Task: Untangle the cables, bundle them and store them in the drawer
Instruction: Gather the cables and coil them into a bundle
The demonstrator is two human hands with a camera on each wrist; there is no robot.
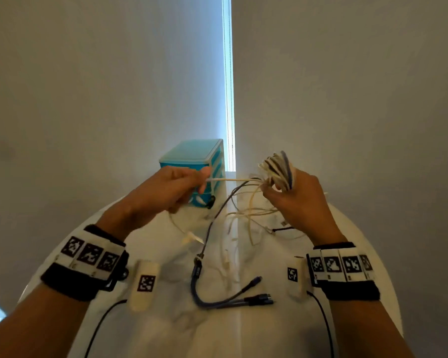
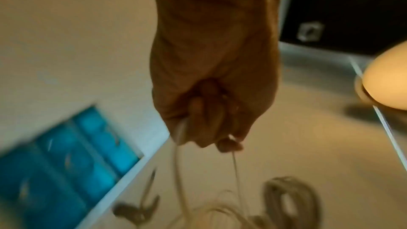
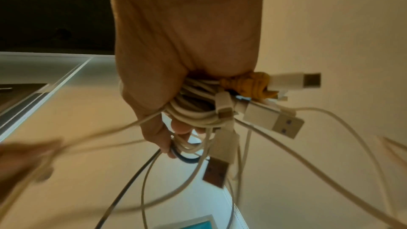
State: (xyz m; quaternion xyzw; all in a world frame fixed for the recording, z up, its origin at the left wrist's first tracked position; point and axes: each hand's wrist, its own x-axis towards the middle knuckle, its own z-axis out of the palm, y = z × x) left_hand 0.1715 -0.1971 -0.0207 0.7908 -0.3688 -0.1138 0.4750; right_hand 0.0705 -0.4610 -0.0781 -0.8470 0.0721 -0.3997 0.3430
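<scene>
- two bare hands are raised over a round white table [image 1: 256,332], each with a band of black-and-white square markers at the wrist.
- right hand [image 1: 299,200] has its fingers curled round a coiled bundle of cables [image 1: 277,169], mostly white with one dark strand; the coil stands up out of the fist.
- in the right wrist view the bundle [image 3: 198,109] shows several white plugs sticking out, among them a flat usb plug [image 3: 284,124] and a smaller plug [image 3: 308,80], beside a knotted yellow tie [image 3: 249,83].
- left hand [image 1: 171,189] pinches a single white cable [image 1: 230,179] between thumb and fingers; that cable runs level across to the bundle, stretched between the two hands.
- loose white strands hang from the bundle down onto the table in a tangle [image 1: 254,215].
- blue drawer unit [image 1: 194,161] stands at the far edge of the table, just behind the left hand; its translucent drawers look pushed in, and what lies inside them cannot be made out.
- dark braided cable [image 1: 199,270] lies on the table between the forearms, splitting into three plugs [image 1: 261,293] near the front.
- no brand or readable writing shows; the only printing is the square marker patterns on the wrist bands and on two white tags [image 1: 145,282] lying by the wrists.
</scene>
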